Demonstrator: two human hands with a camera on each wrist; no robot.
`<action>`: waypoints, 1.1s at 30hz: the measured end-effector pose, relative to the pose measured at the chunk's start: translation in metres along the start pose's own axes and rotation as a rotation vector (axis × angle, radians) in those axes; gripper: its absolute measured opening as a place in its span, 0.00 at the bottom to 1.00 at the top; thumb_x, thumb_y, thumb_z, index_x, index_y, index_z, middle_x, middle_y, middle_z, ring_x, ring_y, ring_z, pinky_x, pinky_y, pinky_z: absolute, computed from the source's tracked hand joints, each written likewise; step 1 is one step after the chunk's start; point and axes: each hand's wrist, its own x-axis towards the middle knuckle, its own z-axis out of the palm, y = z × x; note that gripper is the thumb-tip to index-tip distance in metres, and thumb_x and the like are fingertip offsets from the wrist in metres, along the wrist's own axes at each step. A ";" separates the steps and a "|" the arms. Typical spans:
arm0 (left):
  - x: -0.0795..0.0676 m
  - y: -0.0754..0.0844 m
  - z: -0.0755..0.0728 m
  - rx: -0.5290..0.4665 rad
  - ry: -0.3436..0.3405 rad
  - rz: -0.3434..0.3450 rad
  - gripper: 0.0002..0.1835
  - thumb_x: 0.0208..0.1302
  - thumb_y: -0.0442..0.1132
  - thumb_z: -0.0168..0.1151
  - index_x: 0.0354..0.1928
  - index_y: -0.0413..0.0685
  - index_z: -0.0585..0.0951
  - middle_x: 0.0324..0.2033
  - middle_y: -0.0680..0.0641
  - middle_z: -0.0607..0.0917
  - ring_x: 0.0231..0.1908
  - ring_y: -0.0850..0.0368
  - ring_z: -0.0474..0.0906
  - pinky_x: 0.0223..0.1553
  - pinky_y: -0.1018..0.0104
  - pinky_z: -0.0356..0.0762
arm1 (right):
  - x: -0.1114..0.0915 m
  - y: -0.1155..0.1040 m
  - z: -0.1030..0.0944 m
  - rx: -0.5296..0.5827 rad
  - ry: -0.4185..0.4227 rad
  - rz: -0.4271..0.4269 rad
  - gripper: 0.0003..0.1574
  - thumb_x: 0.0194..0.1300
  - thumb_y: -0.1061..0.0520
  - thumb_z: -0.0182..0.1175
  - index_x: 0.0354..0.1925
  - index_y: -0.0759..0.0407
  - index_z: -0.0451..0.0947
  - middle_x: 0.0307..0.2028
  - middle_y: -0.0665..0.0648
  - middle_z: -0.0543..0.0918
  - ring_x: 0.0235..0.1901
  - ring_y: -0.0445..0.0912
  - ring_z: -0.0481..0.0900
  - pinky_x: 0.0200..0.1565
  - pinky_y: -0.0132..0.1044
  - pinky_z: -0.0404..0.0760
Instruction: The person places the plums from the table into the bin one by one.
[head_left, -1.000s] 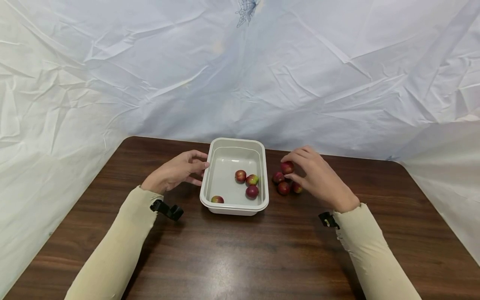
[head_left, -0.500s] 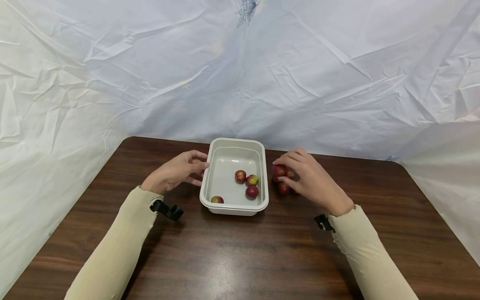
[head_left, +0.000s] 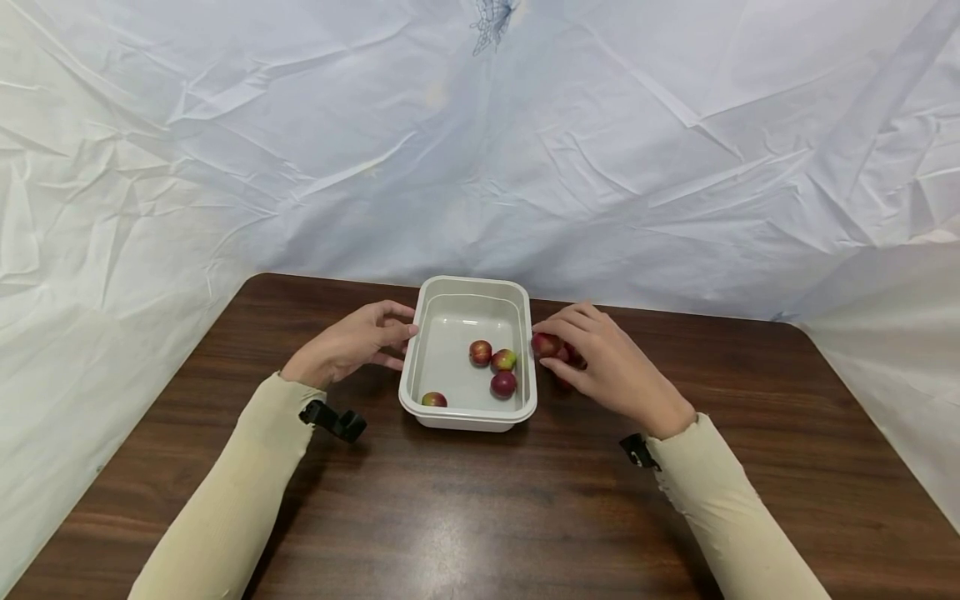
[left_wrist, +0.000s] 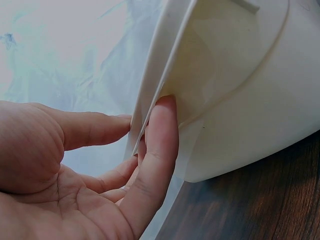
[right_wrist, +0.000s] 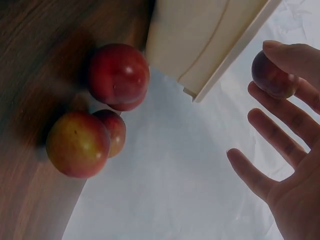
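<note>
1. Wrinkled white sheeting (head_left: 465, 142) hangs behind and beside a dark wooden table (head_left: 450, 508), whose glossy top catches a patch of light near the front.

2. On the table sits a pale tub (head_left: 468, 414) with four plums inside (head_left: 503, 384): three grouped toward its right side, one alone in the near left corner.

3. Over the last second the right hand (head_left: 600, 358) has carried its plum (head_left: 546, 345) leftward from the loose group to just beside the tub's right rim. The plum is therefore close to the tub but outside it; whether it touches the rim cannot be told. The four in the tub have not shifted.

4. Thumb and nearest fingers of the right hand pinch that plum, while the remaining fingers stand spread apart, as the right wrist view shows.

5. Four loose plums (right_wrist: 118, 74) lie on the table to the right of the tub, bunched in overlapping pairs in that view; from the head they are mostly hidden by the right hand.

6. As before, the left hand (head_left: 352, 337) is at the tub's left side, its thumb and fingers pinching the rim between them.
</note>
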 end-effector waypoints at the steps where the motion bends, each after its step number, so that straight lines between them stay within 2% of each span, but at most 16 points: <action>1: 0.000 0.000 0.000 0.000 0.000 0.000 0.27 0.79 0.40 0.54 0.72 0.38 0.62 0.59 0.33 0.79 0.48 0.49 0.82 0.49 0.55 0.87 | 0.000 -0.001 0.001 0.000 0.001 -0.002 0.22 0.65 0.55 0.72 0.57 0.54 0.81 0.52 0.52 0.84 0.55 0.49 0.75 0.60 0.49 0.75; 13: 0.000 0.000 0.000 -0.005 -0.005 0.008 0.27 0.79 0.40 0.54 0.72 0.37 0.62 0.59 0.32 0.79 0.47 0.50 0.82 0.49 0.56 0.88 | 0.000 -0.007 0.006 0.013 -0.015 0.004 0.24 0.66 0.52 0.71 0.59 0.53 0.81 0.54 0.51 0.84 0.57 0.47 0.75 0.61 0.48 0.76; 26: 0.000 0.000 0.000 -0.013 0.000 0.006 0.26 0.79 0.39 0.54 0.72 0.37 0.62 0.57 0.33 0.79 0.45 0.52 0.82 0.47 0.57 0.88 | 0.003 -0.014 0.013 0.029 -0.005 -0.013 0.25 0.67 0.48 0.70 0.60 0.51 0.80 0.51 0.48 0.84 0.55 0.46 0.75 0.59 0.46 0.76; 33: 0.001 -0.001 0.000 -0.013 -0.003 0.006 0.26 0.79 0.40 0.54 0.72 0.37 0.62 0.57 0.33 0.79 0.46 0.51 0.82 0.48 0.56 0.88 | 0.003 -0.016 0.017 0.025 -0.003 -0.026 0.24 0.67 0.49 0.70 0.59 0.52 0.80 0.50 0.48 0.85 0.55 0.46 0.76 0.58 0.46 0.75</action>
